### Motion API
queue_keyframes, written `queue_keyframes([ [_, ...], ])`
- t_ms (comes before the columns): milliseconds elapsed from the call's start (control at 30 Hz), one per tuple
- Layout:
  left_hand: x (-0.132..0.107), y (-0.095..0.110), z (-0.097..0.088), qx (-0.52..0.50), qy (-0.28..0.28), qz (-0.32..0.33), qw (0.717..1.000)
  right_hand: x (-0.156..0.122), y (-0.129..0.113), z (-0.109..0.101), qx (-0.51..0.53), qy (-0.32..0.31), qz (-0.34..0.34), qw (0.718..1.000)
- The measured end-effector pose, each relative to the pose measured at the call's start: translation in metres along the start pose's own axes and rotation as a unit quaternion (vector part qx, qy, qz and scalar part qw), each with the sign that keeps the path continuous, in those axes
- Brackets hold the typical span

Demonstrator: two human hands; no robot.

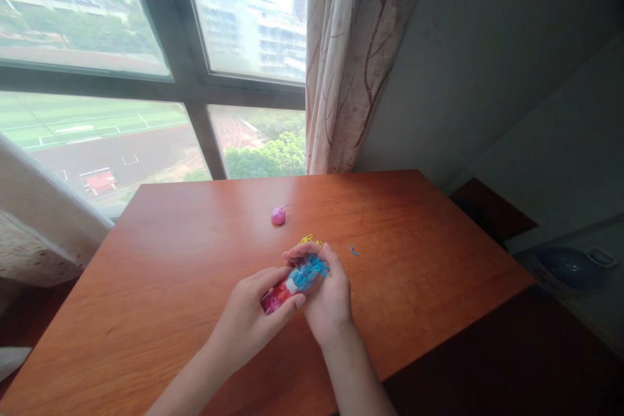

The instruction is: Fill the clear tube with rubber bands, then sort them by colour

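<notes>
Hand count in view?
2: the left hand grips the multicoloured container; the right hand is cupped at its blue end. Some fingers are partly hidden, but both hands show.

Left forearm [195, 374] slants in from 7 o'clock, bare. My left hand [256, 302] is curled in a grip, thumb pointing toward 2. Right forearm [358, 367] rises from 5 o'clock, bare. My right hand [331, 289] is cupped, fingers bent toward 9.
</notes>
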State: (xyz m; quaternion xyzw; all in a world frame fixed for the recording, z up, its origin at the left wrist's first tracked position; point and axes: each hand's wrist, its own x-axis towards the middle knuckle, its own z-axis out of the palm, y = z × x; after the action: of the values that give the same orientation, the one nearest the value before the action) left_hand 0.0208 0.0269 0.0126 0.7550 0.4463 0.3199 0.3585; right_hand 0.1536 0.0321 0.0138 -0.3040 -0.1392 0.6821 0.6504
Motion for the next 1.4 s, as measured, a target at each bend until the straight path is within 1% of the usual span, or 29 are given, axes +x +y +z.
queue_keyframes([
  [100,0.000,0.001,-0.001,0.005,-0.010,0.030,0.999,0.000,-0.005,-0.003,-0.073,-0.016,0.014,0.997],
  [200,-0.001,0.002,-0.002,-0.001,-0.016,0.049,0.999,0.000,-0.010,-0.006,-0.137,-0.048,0.026,0.989],
  [333,-0.001,0.001,-0.002,0.002,-0.013,0.068,0.998,-0.001,-0.013,-0.006,-0.176,-0.087,0.008,0.980],
  [433,-0.001,0.001,-0.001,0.002,0.003,0.076,0.997,-0.003,-0.011,-0.005,-0.137,-0.096,0.003,0.986],
  [567,0.000,0.001,-0.001,0.007,0.024,0.081,0.996,-0.005,-0.008,-0.005,-0.042,-0.099,0.021,0.994],
  [633,-0.001,0.000,0.000,0.009,0.037,0.084,0.996,-0.006,-0.006,-0.006,-0.011,-0.093,0.028,0.995],
  [800,-0.002,-0.005,0.001,-0.007,0.064,0.088,0.994,-0.007,-0.006,-0.004,0.015,-0.066,0.051,0.996],
  [900,-0.002,-0.006,0.002,-0.023,0.064,0.077,0.995,-0.009,-0.006,-0.002,0.035,-0.057,0.072,0.995],
  [967,-0.001,-0.006,0.002,-0.037,0.060,0.072,0.995,-0.010,-0.007,0.001,0.034,-0.055,0.068,0.996],
  [1067,0.001,-0.006,0.002,-0.062,0.055,0.064,0.995,-0.012,-0.007,0.005,0.006,-0.053,0.054,0.997],
  [1267,0.001,-0.004,0.002,-0.100,0.047,0.036,0.993,-0.014,-0.011,0.010,-0.052,-0.070,0.025,0.996],
  [1400,0.001,-0.002,0.002,-0.113,0.039,0.031,0.992,-0.016,-0.012,0.012,-0.053,-0.067,0.032,0.996],
])
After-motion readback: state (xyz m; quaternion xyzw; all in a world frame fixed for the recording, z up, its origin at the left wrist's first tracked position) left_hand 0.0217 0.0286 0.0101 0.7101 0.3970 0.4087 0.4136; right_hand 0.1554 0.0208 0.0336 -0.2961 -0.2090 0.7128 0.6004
